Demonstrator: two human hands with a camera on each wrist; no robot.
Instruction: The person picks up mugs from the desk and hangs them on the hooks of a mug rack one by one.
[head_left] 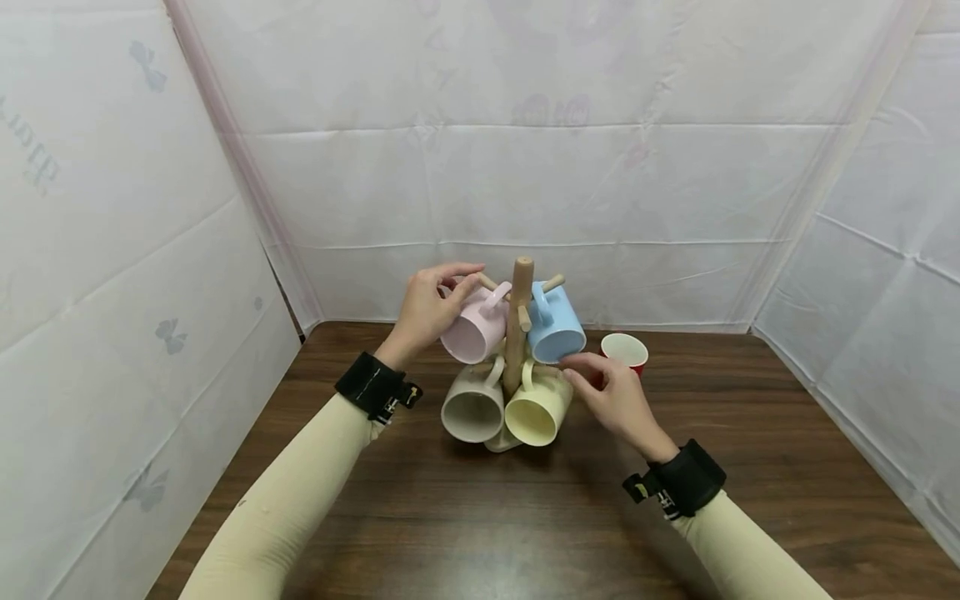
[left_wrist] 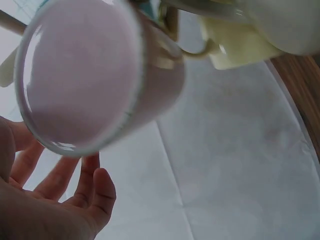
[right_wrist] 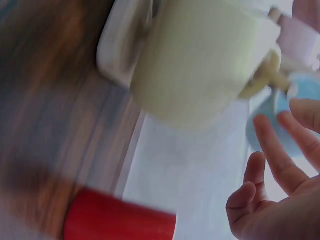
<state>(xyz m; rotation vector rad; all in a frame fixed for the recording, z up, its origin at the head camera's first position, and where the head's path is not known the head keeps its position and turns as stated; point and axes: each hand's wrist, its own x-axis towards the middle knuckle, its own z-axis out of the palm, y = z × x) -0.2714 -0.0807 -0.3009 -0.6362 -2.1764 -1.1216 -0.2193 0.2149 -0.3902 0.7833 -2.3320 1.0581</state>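
A pink mug (head_left: 471, 332) and a blue mug (head_left: 561, 329) hang on the upper pegs of a wooden mug tree (head_left: 522, 279), mouths tilted down toward me. My left hand (head_left: 429, 312) is at the pink mug's upper left, thumb and index finger near its peg; in the left wrist view loosely bent fingers (left_wrist: 52, 177) show beyond the mug. Below the blue mug's rim is my right hand (head_left: 615, 402), its fingertips close to that rim. The right wrist view shows those fingers (right_wrist: 280, 160) spread and relaxed, overlapping the blue mug. Neither hand grips a mug.
On the lower pegs hang a grey mug (head_left: 468, 404) and a pale yellow mug (head_left: 542, 408). A red cup (head_left: 640, 367) with a white inside stands behind my right hand on the dark wooden table (head_left: 480, 533). White sheets (head_left: 525, 192) enclose the back and sides.
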